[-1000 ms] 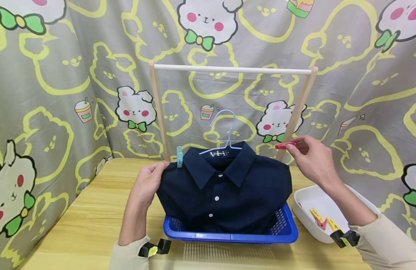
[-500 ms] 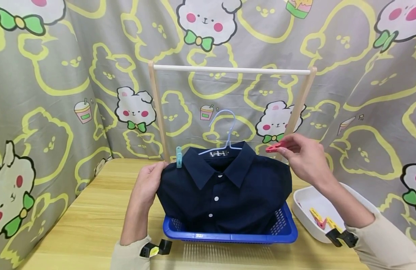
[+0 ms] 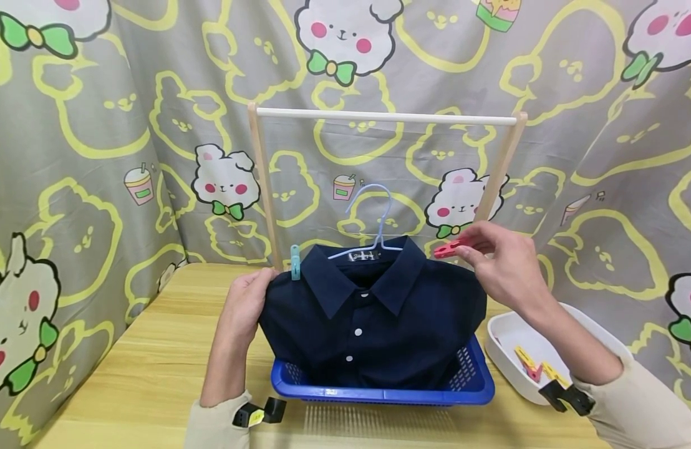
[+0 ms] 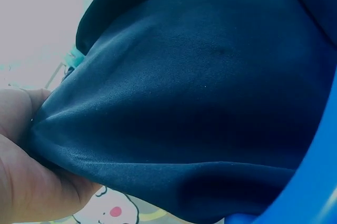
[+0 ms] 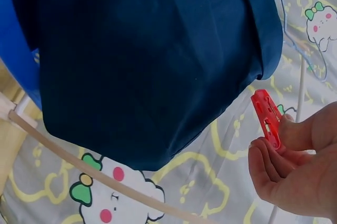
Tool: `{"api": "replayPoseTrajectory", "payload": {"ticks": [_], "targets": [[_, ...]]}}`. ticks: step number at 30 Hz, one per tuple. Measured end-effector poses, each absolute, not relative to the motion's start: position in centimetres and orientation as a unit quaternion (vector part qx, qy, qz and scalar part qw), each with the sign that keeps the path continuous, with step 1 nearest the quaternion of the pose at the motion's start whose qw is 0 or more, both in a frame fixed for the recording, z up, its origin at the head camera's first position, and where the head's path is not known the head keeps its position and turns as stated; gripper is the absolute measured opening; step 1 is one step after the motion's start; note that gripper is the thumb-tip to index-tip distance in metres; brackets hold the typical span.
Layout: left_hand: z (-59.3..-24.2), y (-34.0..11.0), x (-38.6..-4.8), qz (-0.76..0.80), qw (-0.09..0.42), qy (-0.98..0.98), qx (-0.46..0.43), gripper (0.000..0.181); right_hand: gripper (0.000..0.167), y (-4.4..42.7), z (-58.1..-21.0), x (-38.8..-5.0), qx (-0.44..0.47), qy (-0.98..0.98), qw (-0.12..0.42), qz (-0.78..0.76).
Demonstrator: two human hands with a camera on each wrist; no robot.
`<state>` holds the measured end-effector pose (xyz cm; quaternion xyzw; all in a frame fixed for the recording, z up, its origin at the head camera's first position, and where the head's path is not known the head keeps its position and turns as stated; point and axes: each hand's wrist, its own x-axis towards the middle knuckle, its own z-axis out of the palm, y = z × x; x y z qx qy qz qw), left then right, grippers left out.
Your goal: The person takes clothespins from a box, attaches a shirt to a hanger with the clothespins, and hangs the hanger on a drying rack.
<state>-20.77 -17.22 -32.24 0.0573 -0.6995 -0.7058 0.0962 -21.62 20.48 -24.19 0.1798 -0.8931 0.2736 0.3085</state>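
A navy shirt [image 3: 404, 330] with white buttons sits on a light blue hanger [image 3: 386, 215], its lower part inside a blue basket [image 3: 390, 395]. My left hand [image 3: 246, 305] grips the shirt's shoulder on the left; the left wrist view shows fingers and thumb pinching the cloth. Close to that hand, a teal clothespin [image 3: 295, 263] is clipped on the shoulder beside the collar. Between thumb and fingers my right hand [image 3: 507, 265] pinches a red clothespin [image 5: 267, 118]. This clothespin is just above the right shoulder, apart from the cloth in the right wrist view.
Behind the basket stands a wooden rack with a white crossbar [image 3: 385, 116]. A white bin [image 3: 505, 358] under my right forearm contains yellow and red clothespins [image 3: 529, 363]. Patterned curtains surround the wooden table [image 3: 149, 368].
My right hand has moved left with the red clothespin, bringing it closer to the collar and slightly lower. My left hand keeps its hold on the shoulder.
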Motion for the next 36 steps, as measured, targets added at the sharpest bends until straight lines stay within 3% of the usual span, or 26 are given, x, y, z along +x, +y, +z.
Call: {"api": "replayPoseTrajectory", "payload": {"ticks": [36], "targets": [[-32.4,-17.2,-20.8,-0.701,0.104,-0.703,0.057,0.045,0.014,18.4,-23.7,-21.4,0.23,-0.898,0.304,0.221]]}}
